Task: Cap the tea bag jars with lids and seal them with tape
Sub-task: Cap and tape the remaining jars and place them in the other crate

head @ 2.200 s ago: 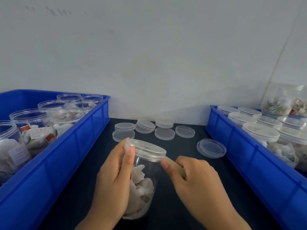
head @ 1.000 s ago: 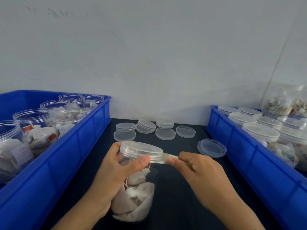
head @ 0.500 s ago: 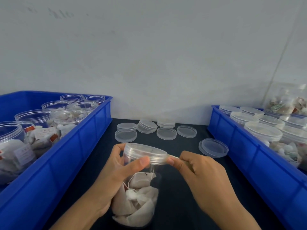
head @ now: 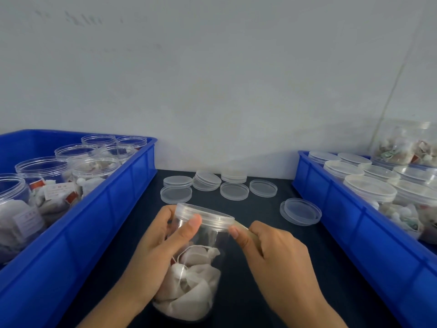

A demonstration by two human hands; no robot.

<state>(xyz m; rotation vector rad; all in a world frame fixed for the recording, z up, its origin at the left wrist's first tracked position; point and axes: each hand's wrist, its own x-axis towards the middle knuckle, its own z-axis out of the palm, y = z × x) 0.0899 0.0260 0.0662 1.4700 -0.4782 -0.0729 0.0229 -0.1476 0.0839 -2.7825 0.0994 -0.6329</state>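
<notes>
Left hand (head: pixel 163 242) grips the capped jar (head: pixel 196 268); right hand (head: pixel 272 254) pinches tape (head: pixel 240 227) at its lid (head: pixel 204 216).

Two blue crates (head: pixel 113 209) (head: pixel 354 223); two hands (head: pixel 160 252) (head: pixel 281 259); one held jar (head: pixel 198 268); six open jars (head: pixel 42 169) in left crate.

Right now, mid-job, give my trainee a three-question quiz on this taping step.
1. True or false: the jar in the left hand already has its lid on.
2. Which bin holds the uncapped jars? A) left blue bin B) right blue bin
3. Fill in: the right hand pinches a strip of ____ at the lid's edge.

Key: 1 true; 2 A; 3 tape.
</notes>
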